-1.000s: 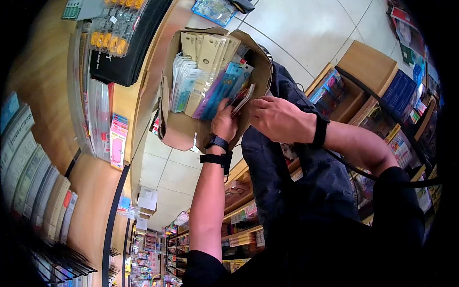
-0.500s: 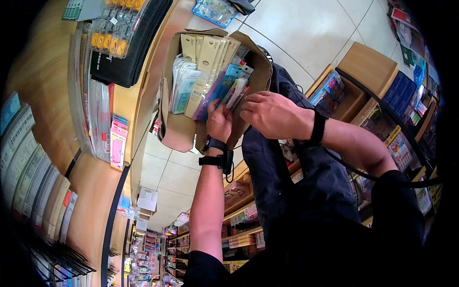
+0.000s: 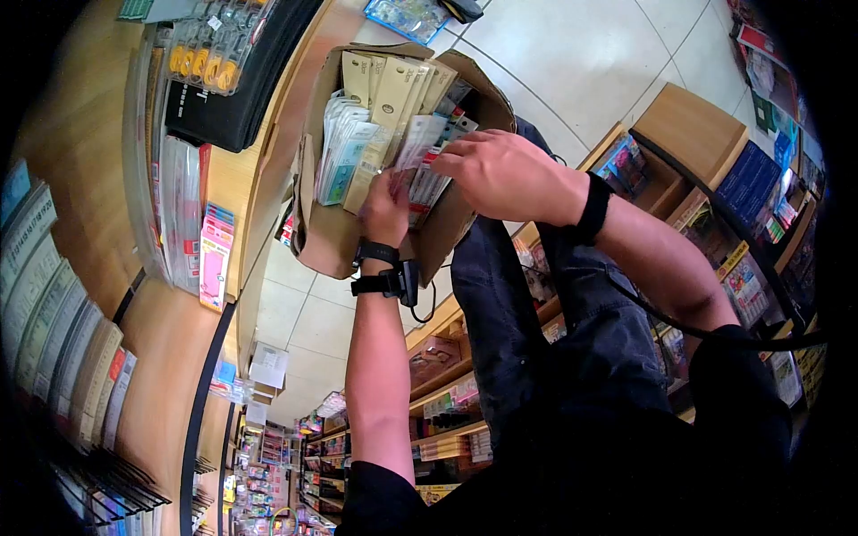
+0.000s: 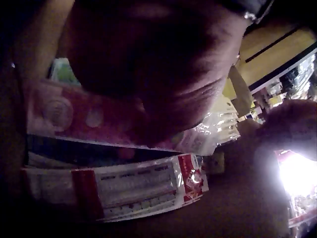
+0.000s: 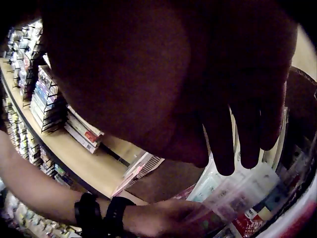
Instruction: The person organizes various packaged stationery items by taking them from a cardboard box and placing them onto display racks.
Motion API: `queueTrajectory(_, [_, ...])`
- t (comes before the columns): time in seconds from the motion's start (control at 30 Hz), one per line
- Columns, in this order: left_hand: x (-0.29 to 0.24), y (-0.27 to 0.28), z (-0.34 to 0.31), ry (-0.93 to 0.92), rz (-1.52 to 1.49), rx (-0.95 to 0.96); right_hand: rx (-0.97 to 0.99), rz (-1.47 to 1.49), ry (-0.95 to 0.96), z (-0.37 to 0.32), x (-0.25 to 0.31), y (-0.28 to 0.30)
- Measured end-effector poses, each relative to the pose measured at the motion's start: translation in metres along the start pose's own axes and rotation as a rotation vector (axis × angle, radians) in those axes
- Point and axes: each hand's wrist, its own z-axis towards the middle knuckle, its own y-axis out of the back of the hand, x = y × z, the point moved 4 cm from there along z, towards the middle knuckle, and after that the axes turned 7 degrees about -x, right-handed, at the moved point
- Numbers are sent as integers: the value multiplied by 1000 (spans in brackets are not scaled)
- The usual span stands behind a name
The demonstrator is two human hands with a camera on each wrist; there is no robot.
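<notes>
A cardboard box (image 3: 326, 237) holds upright flat packets, among them beige card packs (image 3: 391, 98) and white-and-teal packs (image 3: 341, 161). My left hand (image 3: 384, 214) is down in the box, gripping a clear pinkish packet (image 3: 420, 138) that leans toward the beige packs. In the left wrist view its palm is over a pink packet (image 4: 74, 116), fingertips hidden. Beside that are red-and-white packs (image 4: 133, 186). Over the box's right side hangs my right hand (image 3: 518, 177), with loosely bent fingers (image 5: 220, 148) close above the packets.
A wooden shelf (image 3: 161, 357) with books and stationery runs along the left. More shelving with a wooden end panel (image 3: 688, 134) stands at the right. My legs (image 3: 500, 304) are just beside the box. A blue pack (image 3: 407, 18) lies on the tiled floor beyond it.
My left hand has shifted left, tilting packets toward the beige packs; the blue and purple ones are now hidden and red-and-white packs show. My right hand has moved up and left over the box.
</notes>
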Motion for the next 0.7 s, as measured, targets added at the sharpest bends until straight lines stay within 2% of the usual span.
queueTrajectory(0.03, [7,1,2,-1,-1,-2,0,-2,2,0,-2,-1])
queueTrajectory(0.1, [14,3,6,-5,75,-50,-128,-56,101,-1,-1,3])
queueTrajectory(0.23, [2,0,6,-26,72,-62,-155,-20,104,0,0,0])
queueTrajectory(0.3, [-7,0,3,-38,151,-105,17,16,-1,-1,-1,-4])
queueTrajectory(0.33, [-8,0,3,-38,151,-105,17,16,-1,-2,1,-3])
queueTrajectory(0.4, [-15,12,4,-26,197,-357,-4,49,6,-2,3,-1])
queueTrajectory(0.43, [-19,16,7,-27,198,-359,-4,49,8,-1,1,-1])
queueTrajectory(0.5, [-17,33,9,87,312,-518,-91,38,61,-2,1,0])
queueTrajectory(0.63, [-7,36,20,67,503,-509,-130,10,76,-7,-5,-9])
queueTrajectory(0.7, [1,31,23,145,545,-409,-129,-3,67,-8,-6,-10])
